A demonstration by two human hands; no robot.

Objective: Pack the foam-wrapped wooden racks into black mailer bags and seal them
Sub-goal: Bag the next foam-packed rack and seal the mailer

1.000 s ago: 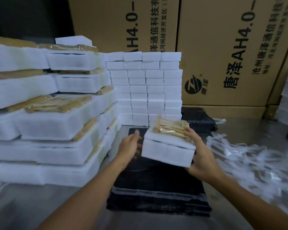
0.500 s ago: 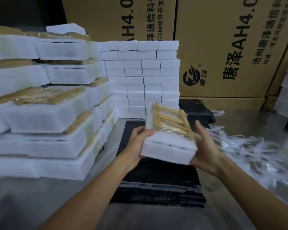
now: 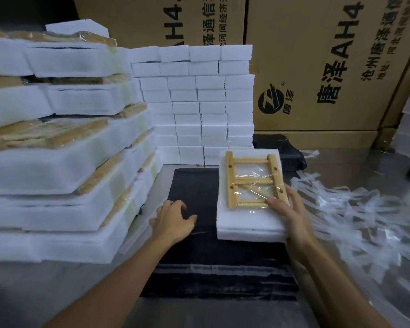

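Lying nearest, at six o'clock: the stack of black mailer bags (image 3: 206,254), mouths toward the body. Resting on the top bag at nine o'clock of the pack: left hand (image 3: 173,221), fingers loosely curled, holding nothing. Gripping the foam-wrapped wooden rack (image 3: 250,197) at its near right corner: right hand (image 3: 288,215), thumb on top, pack sitting flat on the stack's right half. Probably best: pinching up only the top bag's lip, keeping the pack level, sliding it in foam edge first. Standing beyond, from nine to twelve o'clock: foam piles (image 3: 64,162) and foam blocks (image 3: 199,102).
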